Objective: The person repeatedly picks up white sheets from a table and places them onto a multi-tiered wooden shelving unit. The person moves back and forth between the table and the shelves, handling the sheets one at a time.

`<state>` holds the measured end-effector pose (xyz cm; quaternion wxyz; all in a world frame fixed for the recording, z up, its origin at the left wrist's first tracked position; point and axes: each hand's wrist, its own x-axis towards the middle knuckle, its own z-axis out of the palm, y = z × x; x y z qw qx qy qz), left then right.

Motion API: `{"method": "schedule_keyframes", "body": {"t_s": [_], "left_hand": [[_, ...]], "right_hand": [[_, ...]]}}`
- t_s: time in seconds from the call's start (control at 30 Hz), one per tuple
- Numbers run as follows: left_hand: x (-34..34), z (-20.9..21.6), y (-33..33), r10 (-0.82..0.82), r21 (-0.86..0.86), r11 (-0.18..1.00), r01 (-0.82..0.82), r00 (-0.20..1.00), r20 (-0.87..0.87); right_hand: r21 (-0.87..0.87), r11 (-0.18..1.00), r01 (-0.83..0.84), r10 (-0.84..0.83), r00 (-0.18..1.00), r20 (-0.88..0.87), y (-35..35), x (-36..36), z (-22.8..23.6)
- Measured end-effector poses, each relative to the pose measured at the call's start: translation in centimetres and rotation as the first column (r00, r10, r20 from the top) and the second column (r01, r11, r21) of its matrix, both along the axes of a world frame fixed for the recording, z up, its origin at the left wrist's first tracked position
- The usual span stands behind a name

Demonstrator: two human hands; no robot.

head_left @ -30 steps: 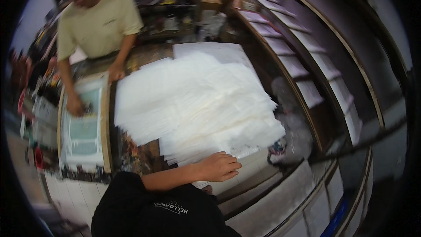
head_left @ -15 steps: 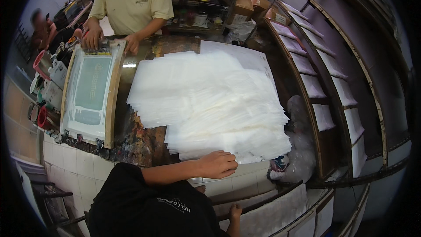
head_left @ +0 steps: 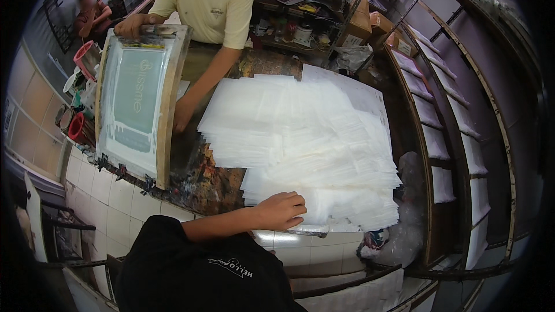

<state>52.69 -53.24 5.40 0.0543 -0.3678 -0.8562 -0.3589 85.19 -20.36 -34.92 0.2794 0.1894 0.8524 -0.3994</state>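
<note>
My left hand (head_left: 280,211) lies at the near edge of a spread pile of thin white translucent sheets (head_left: 300,138), its fingers curled loosely together and closed with nothing visible in them. My right hand is out of view. Across the table a co-worker in a pale yellow shirt grips the far end of a wooden-framed printing screen (head_left: 133,101) with one hand (head_left: 136,25). The frame's far end is tilted up off the table. The co-worker's other hand (head_left: 184,114) reaches down beside and partly behind the raised frame.
Racks holding white sheets (head_left: 428,115) stand to the right. Tubs and a red container (head_left: 81,127) crowd the left edge of the stained table (head_left: 214,188). Clear plastic (head_left: 407,219) bunches at the right corner. Another person (head_left: 92,14) sits at the far left.
The co-worker has raised the screen's far end and moved one hand down beside it. My left hand has come onto the pile's near edge. My right hand has left the view.
</note>
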Motion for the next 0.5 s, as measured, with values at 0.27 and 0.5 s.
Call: {"method": "schedule_keyframes", "body": {"t_s": [0.27, 0.5], "left_hand": [[-0.7, 0.4, -0.8, -0.043, -0.060, 0.997, 0.048, 0.996, 0.073], [-1.6, 1.5, -0.3, -0.103, -0.066, 0.992, 0.108, 0.992, 0.066]], "right_hand": [[-0.020, 0.927, 0.374, -0.367, 0.919, 0.145, -0.4, -3.5, 8.5], [-0.010, 0.911, 0.413, -0.413, 0.911, 0.013, -1.7, -6.0, 8.9]]}}
